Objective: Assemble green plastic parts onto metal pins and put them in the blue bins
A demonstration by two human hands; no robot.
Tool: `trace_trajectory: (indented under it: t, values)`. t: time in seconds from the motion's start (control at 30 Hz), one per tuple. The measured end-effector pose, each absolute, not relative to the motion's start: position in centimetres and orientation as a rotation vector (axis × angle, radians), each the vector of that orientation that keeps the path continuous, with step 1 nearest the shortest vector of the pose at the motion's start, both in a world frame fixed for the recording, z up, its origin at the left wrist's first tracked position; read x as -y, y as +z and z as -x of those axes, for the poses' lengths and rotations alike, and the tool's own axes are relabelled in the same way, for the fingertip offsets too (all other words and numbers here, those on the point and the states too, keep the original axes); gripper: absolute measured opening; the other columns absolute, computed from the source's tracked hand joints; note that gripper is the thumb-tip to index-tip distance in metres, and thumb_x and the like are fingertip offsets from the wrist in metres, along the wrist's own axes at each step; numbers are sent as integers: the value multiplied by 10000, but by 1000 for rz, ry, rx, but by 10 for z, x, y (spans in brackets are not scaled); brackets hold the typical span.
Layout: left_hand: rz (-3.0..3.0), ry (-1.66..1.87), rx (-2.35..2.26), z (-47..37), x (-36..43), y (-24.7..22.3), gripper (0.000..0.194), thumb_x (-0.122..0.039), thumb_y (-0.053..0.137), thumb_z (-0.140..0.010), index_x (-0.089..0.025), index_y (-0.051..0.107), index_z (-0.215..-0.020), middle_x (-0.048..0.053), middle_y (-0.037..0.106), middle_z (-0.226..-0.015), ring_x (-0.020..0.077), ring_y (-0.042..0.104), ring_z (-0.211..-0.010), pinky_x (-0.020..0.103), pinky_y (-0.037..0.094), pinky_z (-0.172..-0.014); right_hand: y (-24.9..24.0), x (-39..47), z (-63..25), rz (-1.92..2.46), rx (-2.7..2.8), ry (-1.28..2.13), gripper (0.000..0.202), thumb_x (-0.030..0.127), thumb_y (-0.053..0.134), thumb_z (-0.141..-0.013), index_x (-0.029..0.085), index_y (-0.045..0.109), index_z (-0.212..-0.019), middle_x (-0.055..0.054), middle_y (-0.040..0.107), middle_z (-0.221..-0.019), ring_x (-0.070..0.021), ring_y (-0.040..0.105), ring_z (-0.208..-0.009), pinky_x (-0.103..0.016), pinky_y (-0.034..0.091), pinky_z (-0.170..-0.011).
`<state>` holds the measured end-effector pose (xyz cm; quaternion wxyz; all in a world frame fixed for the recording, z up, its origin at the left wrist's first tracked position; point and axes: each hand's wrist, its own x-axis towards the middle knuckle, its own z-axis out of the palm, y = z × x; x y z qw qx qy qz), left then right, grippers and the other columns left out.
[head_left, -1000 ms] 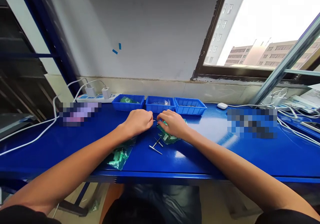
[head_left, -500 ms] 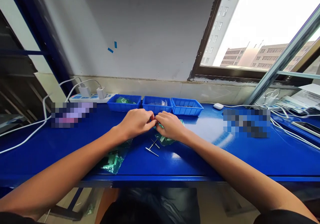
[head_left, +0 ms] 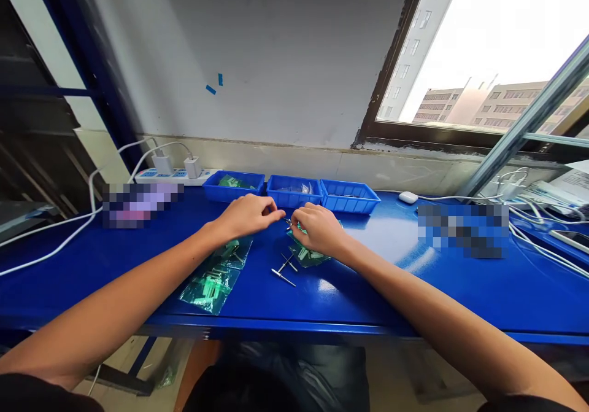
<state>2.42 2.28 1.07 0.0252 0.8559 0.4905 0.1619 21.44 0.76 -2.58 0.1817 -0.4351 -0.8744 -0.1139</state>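
My left hand (head_left: 251,214) is closed in a pinch over the table, and whatever its fingertips may hold is hidden. Facing it, my right hand (head_left: 317,226) grips a small metal part (head_left: 288,221), whose end shows between the two hands. Just below, a thin T-shaped metal piece (head_left: 284,277) lies crossed with another slim rod. A green plastic bag (head_left: 310,257) of pale pieces lies partly beneath my right hand. Beside my left forearm rests another such bag (head_left: 212,286).
Along the wall stand three blue bins: the left bin (head_left: 234,194) with green bags, the middle bin (head_left: 294,199) with clear plastic, the right bin (head_left: 350,203) with small dark parts. A power strip (head_left: 202,178) with chargers sits at left. A white earbud case (head_left: 407,198) and cables lie at right.
My hands have drawn slightly apart, so the small metal part now shows between them. The bag by my left forearm is more exposed. The whole view has shifted a little.
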Motion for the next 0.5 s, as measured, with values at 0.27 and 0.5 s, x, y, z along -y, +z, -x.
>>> trace_trajectory:
  t: [0.27, 0.5]
  values:
    - [-2759, 478, -1418, -40, -7, 7, 205, -303, 470, -810, -200, 645, -836, 16, 690, -782, 142, 599, -662, 232, 337, -550, -25, -4, -210, 1286, 2482, -408, 135, 209, 469, -817, 172, 598, -815, -61, 637, -790, -186, 523, -803, -291, 322, -663]
    - [-2791, 415, -1437, -39, -10, 7, 260, -386, 454, -847, -226, 643, -926, 24, 698, -850, 174, 625, -734, 244, 368, -584, -25, -3, -209, 1328, 2472, -425, 129, 202, 467, -826, 168, 590, -839, -60, 647, -841, -194, 533, -816, -300, 323, -656]
